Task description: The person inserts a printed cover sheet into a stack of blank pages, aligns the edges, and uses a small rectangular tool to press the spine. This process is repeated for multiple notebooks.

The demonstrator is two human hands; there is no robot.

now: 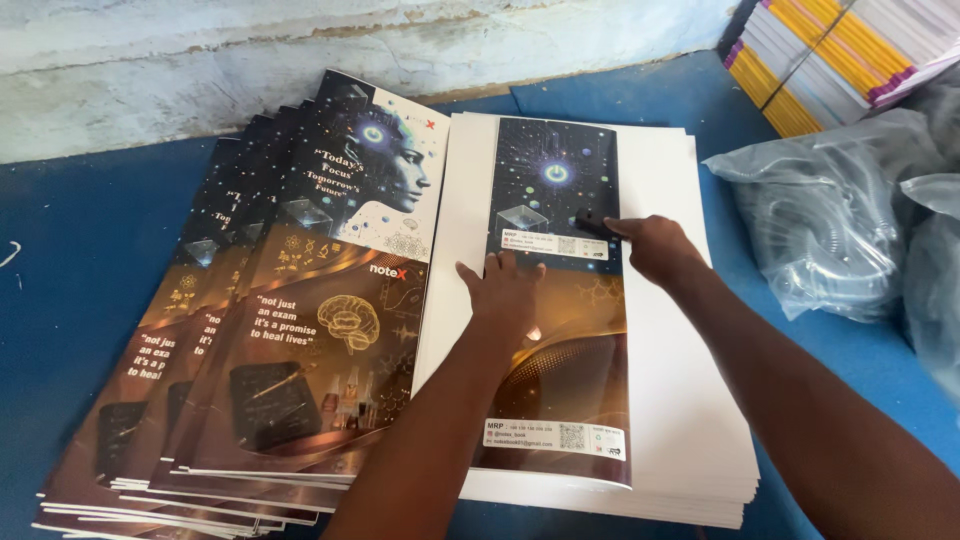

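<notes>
Pressing flat, fingers spread: left hand (505,290) on folded cover (558,300) atop white stack (680,420) | right hand (655,247) pinching small black tool (592,222) against cover's upper part | fanned printed covers (290,330) just left (overlapping) | clear bags (830,220) right | blue table (80,260)
</notes>
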